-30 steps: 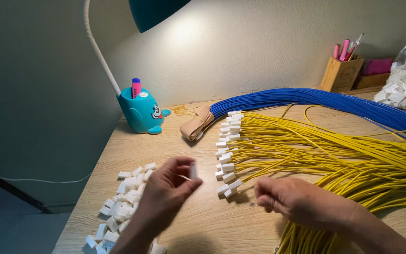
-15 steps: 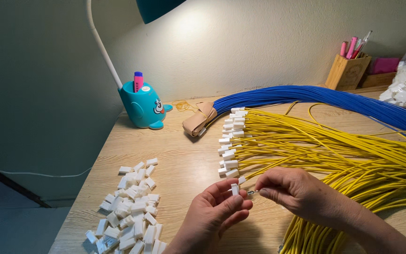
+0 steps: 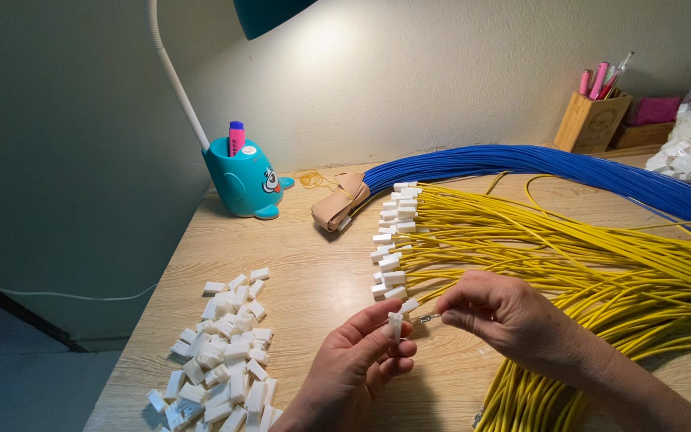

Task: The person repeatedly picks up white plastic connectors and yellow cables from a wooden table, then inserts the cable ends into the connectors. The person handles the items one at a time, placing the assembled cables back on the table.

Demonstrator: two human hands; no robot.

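The left hand [image 3: 357, 360] pinched a small white connector housing [image 3: 395, 324] upright between thumb and fingertips, low over the worktop [image 3: 297, 272]; the right hand [image 3: 505, 316] pinched a yellow wire [image 3: 473, 314] just behind its metal terminal [image 3: 428, 318], the tip just short of the housing. A tilted tip would likely miss the slot or bend. The finished housings [image 3: 393, 240] on the yellow bundle [image 3: 601, 272] lay close behind and could snag the wire. A pile of loose housings [image 3: 221, 352] sat left, a blue bundle [image 3: 569, 164] and a teal lamp base [image 3: 243, 180] beyond.
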